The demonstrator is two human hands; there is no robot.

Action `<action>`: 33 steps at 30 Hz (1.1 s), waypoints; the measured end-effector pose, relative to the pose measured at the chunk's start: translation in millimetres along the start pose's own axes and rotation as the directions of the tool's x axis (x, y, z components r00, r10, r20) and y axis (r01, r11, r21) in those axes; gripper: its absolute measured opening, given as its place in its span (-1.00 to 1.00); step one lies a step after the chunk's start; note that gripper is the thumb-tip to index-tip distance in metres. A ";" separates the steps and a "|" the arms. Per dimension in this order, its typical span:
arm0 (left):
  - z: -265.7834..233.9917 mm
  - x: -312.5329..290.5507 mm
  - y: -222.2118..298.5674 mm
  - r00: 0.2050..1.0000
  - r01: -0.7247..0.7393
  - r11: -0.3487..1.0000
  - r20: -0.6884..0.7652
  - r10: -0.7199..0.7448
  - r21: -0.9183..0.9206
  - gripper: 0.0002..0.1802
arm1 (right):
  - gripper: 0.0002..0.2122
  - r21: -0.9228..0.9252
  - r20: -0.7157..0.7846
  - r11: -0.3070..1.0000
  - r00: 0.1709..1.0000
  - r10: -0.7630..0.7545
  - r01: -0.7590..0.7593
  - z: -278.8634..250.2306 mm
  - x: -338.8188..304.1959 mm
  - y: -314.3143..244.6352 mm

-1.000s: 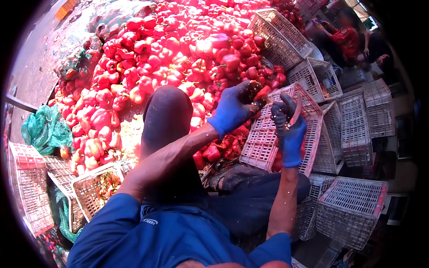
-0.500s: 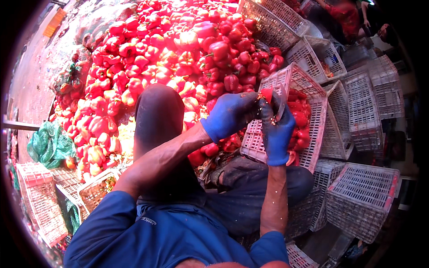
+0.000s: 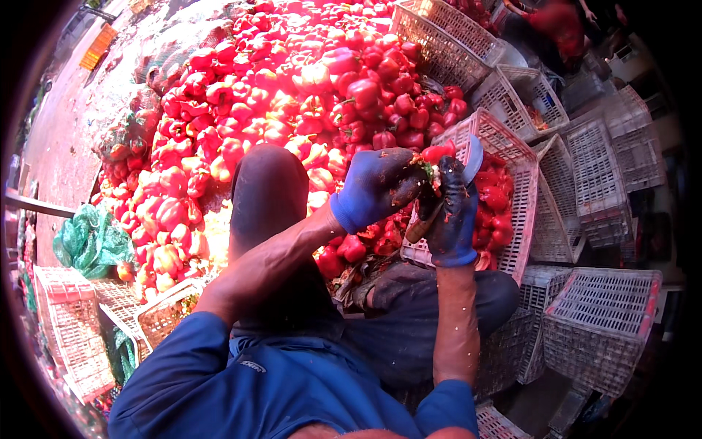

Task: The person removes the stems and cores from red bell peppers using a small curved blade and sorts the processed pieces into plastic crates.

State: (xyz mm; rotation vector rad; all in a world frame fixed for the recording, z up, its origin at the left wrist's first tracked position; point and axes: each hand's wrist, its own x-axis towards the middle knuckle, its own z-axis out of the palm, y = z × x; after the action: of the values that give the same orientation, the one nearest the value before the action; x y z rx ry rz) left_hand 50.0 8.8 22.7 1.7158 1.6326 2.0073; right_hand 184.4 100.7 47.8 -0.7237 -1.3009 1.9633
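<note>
Two gloved hands (image 3: 380, 181) hold one knife (image 3: 474, 156), one pepper (image 3: 437, 153).

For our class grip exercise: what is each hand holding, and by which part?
Right hand: knife, by its handle. Left hand: apparently red pepper; exact hold hidden.

Worn at the left of a head-mounted pair, a fisheye camera looks steeply down over the wearer's blue shirt (image 3: 292, 388) and bent knee (image 3: 270, 179) at the left hand (image 3: 380, 183) and right hand (image 3: 452, 223), close below the lens, right of center. The upright wide view stretches outward to a pile of red peppers (image 3: 278, 110) at top and plastic crates (image 3: 594, 340) along the right, its edges curving into black corners.
</note>
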 end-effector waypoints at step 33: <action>-181.3 67.4 -239.6 0.751 0.299 0.660 0.256 -0.608 0.689 -0.32 | -0.72 -0.866 -0.167 0.496 0.898 -0.406 0.063 -129.9 26.5 -53.5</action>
State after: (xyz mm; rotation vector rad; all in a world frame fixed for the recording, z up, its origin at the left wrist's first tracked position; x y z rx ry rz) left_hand -242.7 37.0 -68.6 1.4840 2.3455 0.7591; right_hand 276.9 209.7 49.9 -1.1953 -1.9871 0.7816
